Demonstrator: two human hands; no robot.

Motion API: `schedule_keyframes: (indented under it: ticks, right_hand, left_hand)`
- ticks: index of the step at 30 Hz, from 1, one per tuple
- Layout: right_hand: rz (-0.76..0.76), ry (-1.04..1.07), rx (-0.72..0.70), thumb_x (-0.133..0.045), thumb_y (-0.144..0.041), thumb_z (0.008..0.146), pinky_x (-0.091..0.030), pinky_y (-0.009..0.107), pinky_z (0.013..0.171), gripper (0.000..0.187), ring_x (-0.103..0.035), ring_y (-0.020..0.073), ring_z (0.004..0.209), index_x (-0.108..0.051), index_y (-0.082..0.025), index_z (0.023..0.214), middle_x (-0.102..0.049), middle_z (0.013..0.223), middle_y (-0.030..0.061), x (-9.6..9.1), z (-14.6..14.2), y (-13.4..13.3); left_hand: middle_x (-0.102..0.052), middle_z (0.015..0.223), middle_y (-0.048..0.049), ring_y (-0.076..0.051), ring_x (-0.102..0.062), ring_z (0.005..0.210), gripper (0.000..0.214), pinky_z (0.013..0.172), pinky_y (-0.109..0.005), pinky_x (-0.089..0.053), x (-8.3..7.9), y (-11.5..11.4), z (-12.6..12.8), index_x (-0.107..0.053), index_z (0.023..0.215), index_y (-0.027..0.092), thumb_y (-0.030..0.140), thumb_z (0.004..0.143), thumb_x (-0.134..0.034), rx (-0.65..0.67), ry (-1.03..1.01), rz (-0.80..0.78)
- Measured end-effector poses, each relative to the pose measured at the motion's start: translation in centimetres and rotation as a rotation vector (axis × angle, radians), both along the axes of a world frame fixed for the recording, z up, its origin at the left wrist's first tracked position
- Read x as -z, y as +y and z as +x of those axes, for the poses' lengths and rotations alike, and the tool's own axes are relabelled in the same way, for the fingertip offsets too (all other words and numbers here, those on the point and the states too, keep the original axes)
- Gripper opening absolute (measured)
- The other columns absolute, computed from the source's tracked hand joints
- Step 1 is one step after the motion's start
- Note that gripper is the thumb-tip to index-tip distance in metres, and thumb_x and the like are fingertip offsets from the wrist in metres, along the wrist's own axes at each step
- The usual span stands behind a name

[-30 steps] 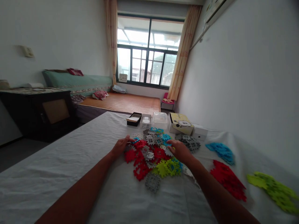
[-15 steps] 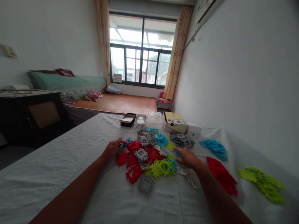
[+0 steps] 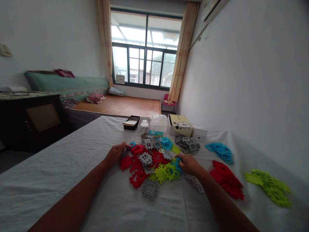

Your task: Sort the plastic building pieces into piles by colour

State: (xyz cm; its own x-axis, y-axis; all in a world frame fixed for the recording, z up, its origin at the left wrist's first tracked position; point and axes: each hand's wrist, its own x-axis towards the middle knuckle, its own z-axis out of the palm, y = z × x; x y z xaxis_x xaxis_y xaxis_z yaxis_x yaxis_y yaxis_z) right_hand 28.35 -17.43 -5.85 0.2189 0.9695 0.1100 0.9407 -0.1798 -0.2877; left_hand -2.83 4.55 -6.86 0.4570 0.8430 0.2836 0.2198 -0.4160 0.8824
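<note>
A mixed heap of flat interlocking plastic pieces (image 3: 152,158) in red, grey, blue and yellow-green lies on a white sheet (image 3: 72,167). My left hand (image 3: 115,153) rests on the heap's left edge, fingers curled over a grey and blue piece. My right hand (image 3: 189,162) sits on the heap's right side, fingers bent down onto a blue piece; I cannot make out whether it grips it. A single grey piece (image 3: 150,188) lies nearest to me.
Sorted piles lie to the right: grey (image 3: 188,145), blue (image 3: 220,151), red (image 3: 227,182), yellow-green (image 3: 270,187). Small boxes stand behind the heap: black (image 3: 131,123), clear (image 3: 158,121), yellow (image 3: 181,125), white (image 3: 200,133). A wall runs close on the right.
My right hand slid from the heap's far side toward me and to the right, then settled on a blue piece. My left hand stayed on the left edge. The view shifted slightly.
</note>
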Motion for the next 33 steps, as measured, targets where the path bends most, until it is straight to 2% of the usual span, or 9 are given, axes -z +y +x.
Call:
schedule_keyframes:
  ticks: [5,9,13,18,23,25,28,31,33]
  right_hand:
    - [0.137,0.114,-0.156,-0.043,-0.009,0.072,-0.043,0.028,0.089,0.045,-0.061,0.0186,0.100,-0.062,-0.018,0.112,-0.067,0.108,0.0078,-0.2,-4.4,1.9]
    - [0.221,0.086,0.055,-0.038,-0.012,0.079,-0.042,0.027,0.086,0.043,-0.061,0.0184,0.096,-0.057,-0.014,0.118,-0.067,0.105,0.0102,-1.1,-2.8,2.9]
    - [0.149,-0.056,0.160,-0.038,-0.013,0.080,-0.038,0.030,0.090,0.043,-0.057,0.0221,0.101,-0.056,-0.009,0.119,-0.065,0.109,0.0146,0.0,-0.8,3.4]
    - [0.116,0.003,0.021,-0.042,-0.020,0.083,-0.040,0.029,0.088,0.039,-0.056,0.0215,0.101,-0.056,-0.015,0.120,-0.066,0.105,0.0119,0.9,-2.0,3.3]
    - [0.290,0.231,-0.104,-0.040,-0.035,0.088,-0.043,0.028,0.078,0.032,-0.061,0.0183,0.086,-0.064,-0.019,0.102,-0.068,0.095,0.0067,-1.7,-2.2,2.0]
    - [0.290,0.275,-0.083,-0.042,-0.039,0.087,-0.044,0.025,0.068,0.032,-0.060,0.0159,0.071,-0.065,-0.017,0.088,-0.068,0.079,0.0043,-2.7,-0.8,1.2]
    - [0.267,0.336,0.029,-0.048,-0.040,0.082,-0.042,0.022,0.054,0.029,-0.056,0.0119,0.053,-0.062,-0.017,0.093,-0.066,0.070,0.0012,-3.4,3.3,-0.2]
    - [0.310,0.304,0.345,-0.051,-0.040,0.079,-0.042,0.022,0.050,0.033,-0.056,0.0109,0.049,-0.056,-0.017,0.102,-0.068,0.075,0.0023,-3.4,9.6,-2.4]
    - [0.334,0.186,0.582,-0.053,-0.040,0.077,-0.043,0.022,0.051,0.031,-0.058,0.0120,0.051,-0.058,-0.017,0.097,-0.068,0.074,0.0034,-3.3,13.9,-4.3]
  left_hand:
    - [-0.073,0.075,-0.0027,-0.020,-0.063,0.072,0.060,0.074,-0.029,-0.047,-0.4,-0.3,-0.4,-0.074,0.083,0.018,0.069,0.075,-0.043,-0.008,0.025,-0.014]
    - [-0.073,0.087,-0.0041,-0.022,-0.064,0.084,0.060,0.081,-0.029,-0.046,-0.4,-0.2,-0.5,-0.074,0.085,0.018,0.067,0.077,-0.041,-0.004,0.030,0.017]
    - [-0.074,0.087,-0.0036,-0.022,-0.064,0.088,0.060,0.086,-0.029,-0.044,-0.5,-0.3,-0.3,-0.074,0.083,0.019,0.067,0.077,-0.040,-0.007,0.064,0.044]
    - [-0.074,0.089,-0.0032,-0.023,-0.064,0.088,0.062,0.087,-0.030,-0.044,-0.8,-0.4,-0.4,-0.074,0.085,0.018,0.069,0.076,-0.039,-0.006,0.081,0.041]
    - [-0.074,0.084,-0.0031,-0.023,-0.065,0.081,0.063,0.077,-0.028,-0.048,-1.1,-0.5,-0.5,-0.074,0.083,0.018,0.070,0.074,-0.040,-0.014,0.083,0.027]
    - [-0.074,0.080,-0.0033,-0.022,-0.066,0.075,0.065,0.071,-0.028,-0.050,-1.1,-0.6,-0.5,-0.074,0.085,0.017,0.071,0.073,-0.039,-0.015,0.090,0.004]
    - [-0.073,0.070,-0.0026,-0.021,-0.065,0.066,0.069,0.066,-0.027,-0.050,-1.1,-0.5,-0.7,-0.073,0.089,0.017,0.074,0.073,-0.037,-0.021,0.123,-0.012]
    - [-0.072,0.063,-0.0018,-0.021,-0.065,0.062,0.070,0.065,-0.028,-0.050,-1.0,-0.3,-0.7,-0.073,0.091,0.017,0.074,0.073,-0.035,-0.024,0.167,-0.009]
    - [-0.073,0.072,-0.0025,-0.022,-0.066,0.070,0.067,0.073,-0.029,-0.050,-1.0,-0.1,-0.7,-0.073,0.089,0.018,0.072,0.074,-0.036,-0.022,0.182,0.020]
